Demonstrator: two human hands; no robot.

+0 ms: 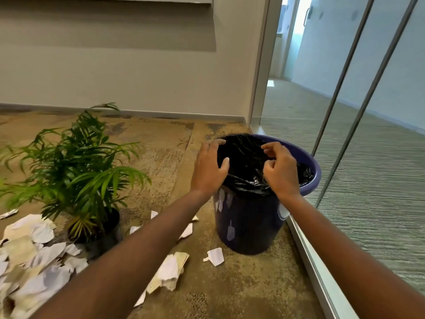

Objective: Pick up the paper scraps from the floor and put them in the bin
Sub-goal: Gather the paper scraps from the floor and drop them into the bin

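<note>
A dark blue bin [248,224] with a black liner [243,157] stands on the carpet beside the glass wall. My left hand [210,166] hovers at the bin's left rim, fingers spread and relaxed, fingertips at the liner's edge. Over the bin's mouth, my right hand [280,169] has its fingers curled, with thumb and forefinger close together; no scrap shows in it. Paper scraps lie on the floor: a large heap [34,261] at the lower left, a crumpled bunch [170,270] under my left forearm, and a small piece [215,256] by the bin's base.
A potted palm [76,171] in a black pot stands left of the bin, between it and the heap. A glass partition with metal frames [322,272] runs along the right, tight against the bin. A beige wall closes the back.
</note>
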